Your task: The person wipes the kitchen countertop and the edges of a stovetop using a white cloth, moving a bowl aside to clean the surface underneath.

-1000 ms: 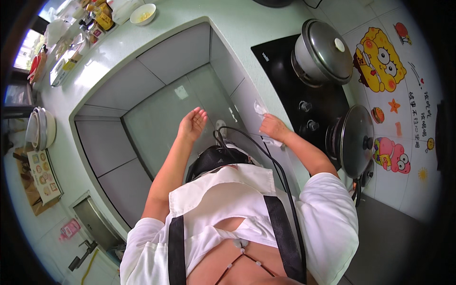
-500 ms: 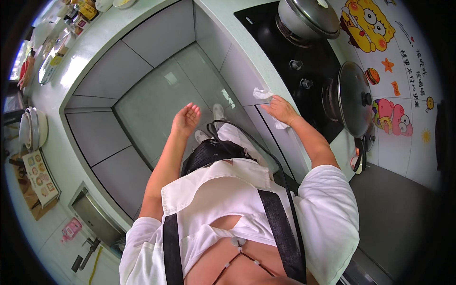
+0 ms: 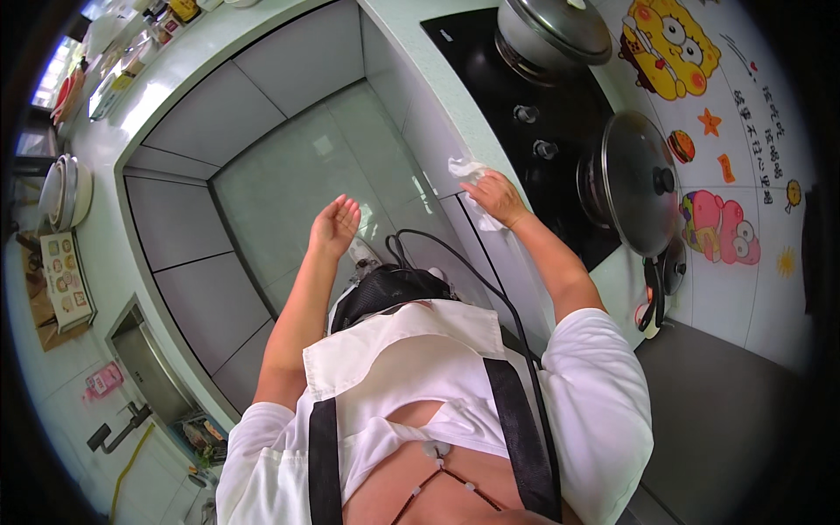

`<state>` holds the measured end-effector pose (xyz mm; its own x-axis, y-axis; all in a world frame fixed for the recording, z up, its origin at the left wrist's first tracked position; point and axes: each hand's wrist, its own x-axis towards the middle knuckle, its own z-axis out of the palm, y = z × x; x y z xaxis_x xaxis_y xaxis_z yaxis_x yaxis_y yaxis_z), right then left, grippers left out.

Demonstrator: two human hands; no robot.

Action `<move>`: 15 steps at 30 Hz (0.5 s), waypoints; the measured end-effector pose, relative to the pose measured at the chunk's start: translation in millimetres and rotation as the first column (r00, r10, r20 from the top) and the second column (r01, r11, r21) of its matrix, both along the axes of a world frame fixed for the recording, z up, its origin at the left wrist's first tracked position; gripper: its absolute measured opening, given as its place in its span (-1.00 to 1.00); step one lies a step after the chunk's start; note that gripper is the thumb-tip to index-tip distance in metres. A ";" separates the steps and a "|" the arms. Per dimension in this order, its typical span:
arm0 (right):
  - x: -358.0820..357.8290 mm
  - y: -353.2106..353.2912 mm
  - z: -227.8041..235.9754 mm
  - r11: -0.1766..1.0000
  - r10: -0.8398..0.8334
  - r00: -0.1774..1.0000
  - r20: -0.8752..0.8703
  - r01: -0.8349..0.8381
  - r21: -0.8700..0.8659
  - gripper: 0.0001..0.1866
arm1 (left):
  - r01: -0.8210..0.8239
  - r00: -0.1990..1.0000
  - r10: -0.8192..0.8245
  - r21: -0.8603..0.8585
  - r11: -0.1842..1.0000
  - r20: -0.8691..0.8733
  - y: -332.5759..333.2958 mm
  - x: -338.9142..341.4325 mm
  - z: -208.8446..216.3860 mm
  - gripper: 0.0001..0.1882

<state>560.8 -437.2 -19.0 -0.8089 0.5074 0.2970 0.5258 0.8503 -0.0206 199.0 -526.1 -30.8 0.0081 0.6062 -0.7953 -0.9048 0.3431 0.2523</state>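
White cloth (image 3: pixel 471 179) is pressed by the right hand (image 3: pixel 496 194) on the counter's (image 3: pixel 411 52) front edge beside the black hob (image 3: pixel 560 114); the left hand (image 3: pixel 333 225) is held open above the tiled floor (image 3: pixel 289 184).

I'm seeing a white cloth (image 3: pixel 470 179) against the pale green countertop (image 3: pixel 442 96), beside a glossy black hob (image 3: pixel 560 122). Silver pot (image 3: pixel 551 31), grey glass lid (image 3: pixel 637 179). White tiles (image 3: pixel 726 289) carry yellow, pink and orange cartoon stickers (image 3: pixel 669 48).

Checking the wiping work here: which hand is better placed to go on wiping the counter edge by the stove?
The right hand: it already presses the white cloth on the counter edge beside the black stove. The left hand hangs open, empty, over the floor.
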 end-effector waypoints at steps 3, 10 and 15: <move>10.3 -20.1 0.3 0.999 -0.034 0.997 -0.063 0.036 0.035 -0.61 | 0.030 0.999 -0.030 0.005 1.000 0.036 -10.1 32.8 6.7 -0.77; 53.0 -70.3 0.8 0.981 -0.190 0.960 -0.207 0.194 -0.001 -0.60 | 0.049 0.998 -0.051 0.041 0.998 0.037 -40.9 89.4 -3.7 -0.78; 93.7 -93.2 0.0 0.943 -0.330 0.925 -0.187 0.333 -0.017 -0.62 | 0.054 0.998 -0.054 0.017 0.998 0.033 -64.4 125.4 -9.9 -0.77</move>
